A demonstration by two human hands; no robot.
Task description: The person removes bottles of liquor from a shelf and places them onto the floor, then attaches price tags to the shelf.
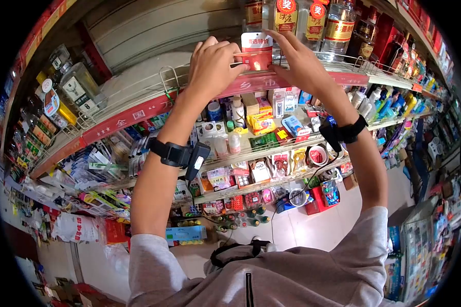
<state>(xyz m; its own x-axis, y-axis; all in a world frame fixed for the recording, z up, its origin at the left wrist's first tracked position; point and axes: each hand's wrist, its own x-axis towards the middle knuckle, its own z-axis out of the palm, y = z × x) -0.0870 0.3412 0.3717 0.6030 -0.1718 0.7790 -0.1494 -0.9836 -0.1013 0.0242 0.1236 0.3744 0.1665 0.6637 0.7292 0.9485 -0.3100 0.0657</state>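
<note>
Both my hands are at the front edge of the top shelf, around a red and white tag (257, 45) that stands upright at the wire rail. My left hand (213, 64) is on the tag's left side, its thumb and forefinger closed at the tag's edge. On the other side, my right hand (299, 64) has its forefinger stretched over the tag's upper right corner and its thumb low by the rail. Clear bottles with red and gold labels (338, 30) stand just behind my right hand. A red strip with white lettering (133, 116) runs below the rail.
Lower shelves hold small packets and boxes (261, 123). Glass bottles (79, 89) stand at the upper left. A red box (320, 201) is on the floor below. Dark cables hang from the bands on both my wrists. A display rack (417, 250) stands at the lower right.
</note>
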